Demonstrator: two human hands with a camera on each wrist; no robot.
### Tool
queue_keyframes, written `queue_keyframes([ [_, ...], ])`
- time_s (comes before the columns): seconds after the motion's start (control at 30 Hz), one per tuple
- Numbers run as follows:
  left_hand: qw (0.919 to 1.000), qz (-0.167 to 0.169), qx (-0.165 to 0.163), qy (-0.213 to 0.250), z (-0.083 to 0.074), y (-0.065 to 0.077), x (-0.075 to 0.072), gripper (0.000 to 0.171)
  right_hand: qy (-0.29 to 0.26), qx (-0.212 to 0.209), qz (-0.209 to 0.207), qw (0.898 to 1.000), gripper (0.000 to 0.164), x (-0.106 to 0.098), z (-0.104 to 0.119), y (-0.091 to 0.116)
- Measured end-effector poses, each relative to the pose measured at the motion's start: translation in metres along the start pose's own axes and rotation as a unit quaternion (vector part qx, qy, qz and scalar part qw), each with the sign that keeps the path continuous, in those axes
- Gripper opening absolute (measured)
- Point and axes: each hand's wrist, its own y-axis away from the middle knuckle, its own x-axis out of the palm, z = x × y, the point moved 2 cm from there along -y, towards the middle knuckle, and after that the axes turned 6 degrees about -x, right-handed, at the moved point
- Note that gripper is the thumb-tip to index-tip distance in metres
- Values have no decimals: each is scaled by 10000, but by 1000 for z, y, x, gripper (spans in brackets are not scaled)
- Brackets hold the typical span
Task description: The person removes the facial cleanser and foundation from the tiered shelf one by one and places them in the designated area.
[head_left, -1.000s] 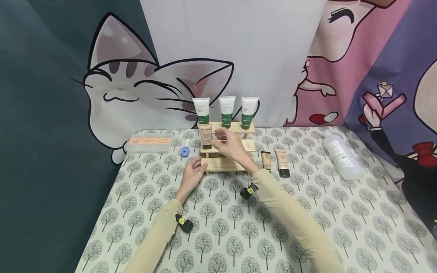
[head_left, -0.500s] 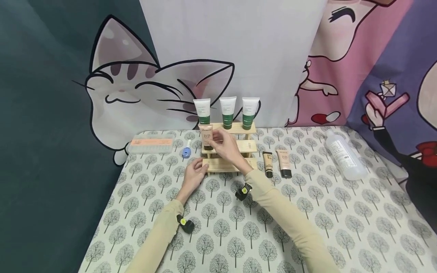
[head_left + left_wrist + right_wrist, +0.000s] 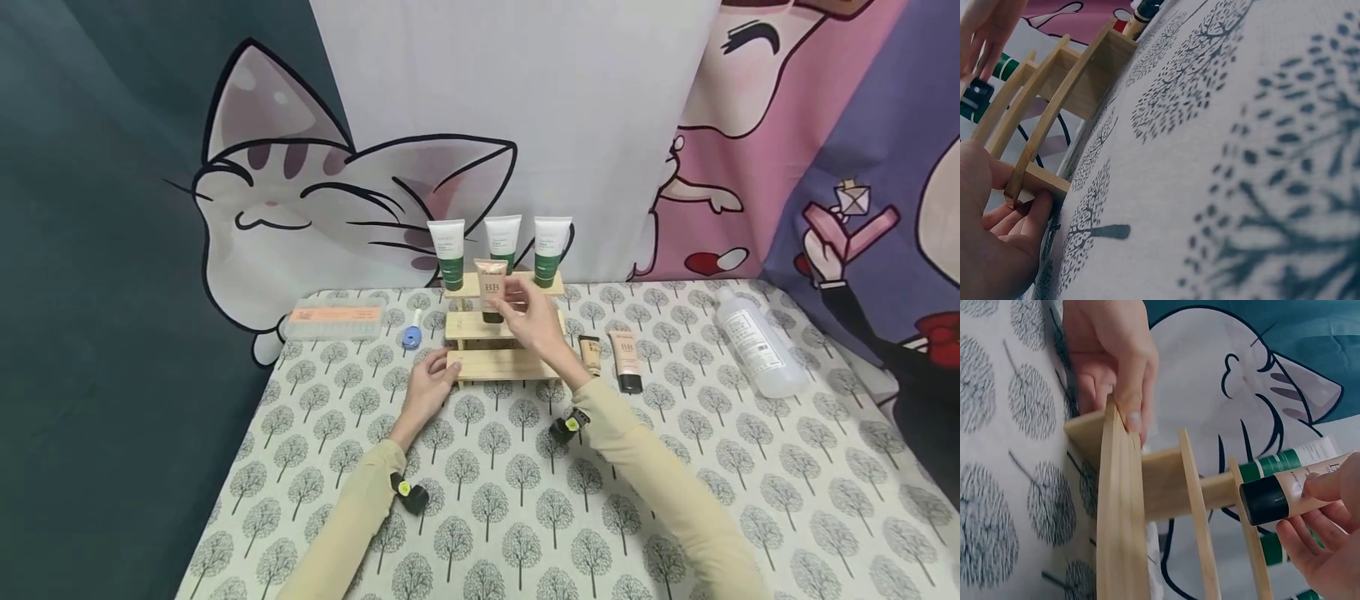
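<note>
Fingers (image 3: 1300, 547) of the right hand (image 3: 534, 318) pinch the BB cream tube (image 3: 491, 287), cap (image 3: 492, 317) down over the middle tier (image 3: 471, 326) of the wooden rack (image 3: 498, 365) (contact unclear), left hand (image 3: 429, 385) gripping its bottom end: level cap, steady rack wanted!

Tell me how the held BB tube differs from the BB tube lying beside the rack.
The held BB tube is upright; the lying BB tube is down on the tablecloth. The right grip pinches the held BB tube; nothing holds the lying BB tube. Both have pinkish bodies and black caps.
</note>
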Motion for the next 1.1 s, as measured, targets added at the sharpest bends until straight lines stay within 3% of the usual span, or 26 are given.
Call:
queue_keyframes([
  [0.7, 10000, 13, 37, 21, -1, 0, 2, 52, 251, -30, -961, 9951, 35, -90, -15, 27],
  [1.1, 10000, 85, -9, -14, -2, -1, 0, 54, 1127, 387, -1325, 9840, 36, -141, -38, 50],
])
